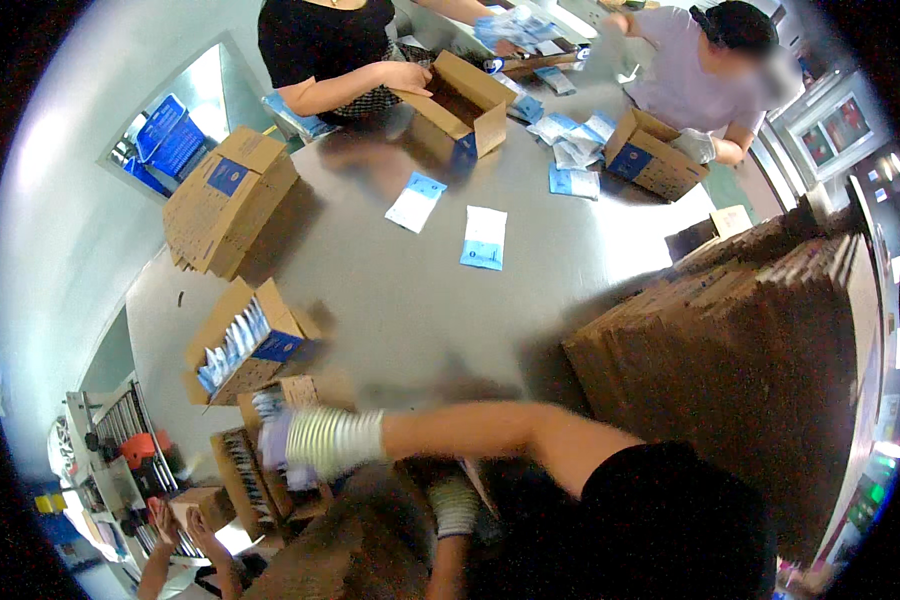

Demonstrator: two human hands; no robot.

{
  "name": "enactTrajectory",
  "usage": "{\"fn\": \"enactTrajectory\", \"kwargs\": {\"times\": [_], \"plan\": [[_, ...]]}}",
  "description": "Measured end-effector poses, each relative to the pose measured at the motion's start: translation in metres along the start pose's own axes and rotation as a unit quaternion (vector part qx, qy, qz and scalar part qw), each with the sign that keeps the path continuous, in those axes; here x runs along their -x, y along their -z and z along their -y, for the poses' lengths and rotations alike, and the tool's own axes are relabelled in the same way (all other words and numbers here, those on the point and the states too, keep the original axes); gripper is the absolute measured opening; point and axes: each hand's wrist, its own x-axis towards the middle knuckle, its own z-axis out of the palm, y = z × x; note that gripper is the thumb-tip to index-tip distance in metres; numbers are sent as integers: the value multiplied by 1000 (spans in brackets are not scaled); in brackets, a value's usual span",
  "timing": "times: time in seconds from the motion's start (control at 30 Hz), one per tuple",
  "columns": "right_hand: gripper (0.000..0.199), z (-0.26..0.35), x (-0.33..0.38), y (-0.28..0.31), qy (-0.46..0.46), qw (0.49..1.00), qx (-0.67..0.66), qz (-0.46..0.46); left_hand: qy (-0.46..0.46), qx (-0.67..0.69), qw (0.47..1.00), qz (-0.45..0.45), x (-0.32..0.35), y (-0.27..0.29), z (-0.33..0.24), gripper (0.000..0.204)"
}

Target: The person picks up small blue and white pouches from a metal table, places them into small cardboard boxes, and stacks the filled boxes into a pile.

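Observation:
My right arm stretches across to the left. Its gloved hand point(295, 442), with a striped cuff, is at an open cardboard box point(300, 390) holding blue-and-white packets. Motion smears the fingers, so I cannot tell whether they grip anything. My left hand point(454, 500), also in a striped glove, is below the right forearm near brown cardboard point(370, 545); its fingers are hidden. Just beside the right hand stands another open box point(240, 480) with a row of packets. A filled box point(278, 346) with a blue label sits farther up the table.
Two loose packets point(484, 238) lie mid-table. Flattened cartons point(720, 370) are stacked at the right, and more cartons point(225, 205) stand at the far left. Across the metal table point(390, 300), two people handle open boxes point(460, 105). Another person's hands point(185, 525) show at lower left.

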Motion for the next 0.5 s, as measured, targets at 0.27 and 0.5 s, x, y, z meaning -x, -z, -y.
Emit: {"fn": "enactTrajectory", "kwargs": {"times": [0.27,0.5], "plan": [[23,-272,285,252,-595,618,396,-328,64,-123,989,52,-1,5,-3,28],[53,-293,395,342,-740,456,405,-285,71,-140,988,17,-26,10,0,28]]}}
